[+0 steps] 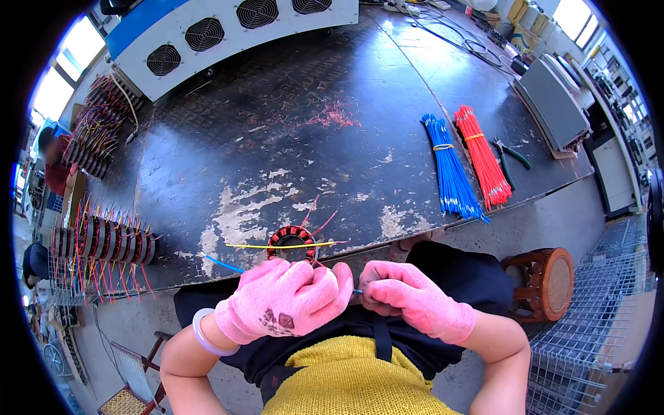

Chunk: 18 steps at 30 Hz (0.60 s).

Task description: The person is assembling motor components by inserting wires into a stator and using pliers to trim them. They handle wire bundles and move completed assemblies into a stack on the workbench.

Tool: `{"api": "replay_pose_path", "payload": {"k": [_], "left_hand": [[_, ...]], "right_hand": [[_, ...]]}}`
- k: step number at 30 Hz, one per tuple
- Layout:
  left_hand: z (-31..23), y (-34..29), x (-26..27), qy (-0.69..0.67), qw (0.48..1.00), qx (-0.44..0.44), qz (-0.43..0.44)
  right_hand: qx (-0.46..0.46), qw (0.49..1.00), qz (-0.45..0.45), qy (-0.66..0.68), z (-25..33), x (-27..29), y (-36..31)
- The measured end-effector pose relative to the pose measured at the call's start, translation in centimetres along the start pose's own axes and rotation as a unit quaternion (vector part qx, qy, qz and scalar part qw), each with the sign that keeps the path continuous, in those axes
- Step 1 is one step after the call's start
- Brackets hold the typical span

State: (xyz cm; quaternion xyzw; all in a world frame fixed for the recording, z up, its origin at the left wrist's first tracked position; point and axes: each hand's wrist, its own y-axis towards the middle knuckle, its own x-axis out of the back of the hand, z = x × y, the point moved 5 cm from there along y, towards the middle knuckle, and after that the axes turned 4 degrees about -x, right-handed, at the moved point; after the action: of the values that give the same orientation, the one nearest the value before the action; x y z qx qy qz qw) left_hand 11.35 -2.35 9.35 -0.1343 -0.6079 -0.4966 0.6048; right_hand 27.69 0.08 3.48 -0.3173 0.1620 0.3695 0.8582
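Both my hands wear pink gloves and are close together at the table's near edge. My left hand (294, 294) is closed, with a blue wire (223, 263) sticking out past its far left side. A short blue piece shows between the hands, where my right hand (408, 294) pinches it; its tip is hidden by the fingers. Just beyond my left hand sits a ring-shaped motor stator (274, 242) with red-brown windings, partly covered by the glove. Across it lies a yellow wire (304, 245), and thin reddish leads (324, 223) rise from it.
Bundled blue wires (451, 169) and red wires (483, 159) lie to the right beside green-handled cutters (513, 155). Stacked stators (114, 238) stand at left. A white machine with fans (235, 41) is at the back. Red scraps (334, 114) litter the worn table (277, 145). A wooden stool (553, 283) stands right.
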Motion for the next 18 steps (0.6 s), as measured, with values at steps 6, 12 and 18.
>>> {"api": "replay_pose_path", "payload": {"k": [6,12,18], "left_hand": [[2.3,-0.6,-0.8,-0.156,0.983,0.099,-0.013],[2.2,0.1,-1.2,-0.258,0.955,0.149,0.001],[2.1,0.4,-1.5,-0.285,0.944,0.166,0.023]], "right_hand": [[0.087,0.994,-0.065,-0.016,0.5,1.6,-1.4],[0.191,0.946,-0.123,-0.230,1.6,1.8,-1.4],[0.290,0.858,-0.173,-0.388,3.3,1.0,-1.6]]}}
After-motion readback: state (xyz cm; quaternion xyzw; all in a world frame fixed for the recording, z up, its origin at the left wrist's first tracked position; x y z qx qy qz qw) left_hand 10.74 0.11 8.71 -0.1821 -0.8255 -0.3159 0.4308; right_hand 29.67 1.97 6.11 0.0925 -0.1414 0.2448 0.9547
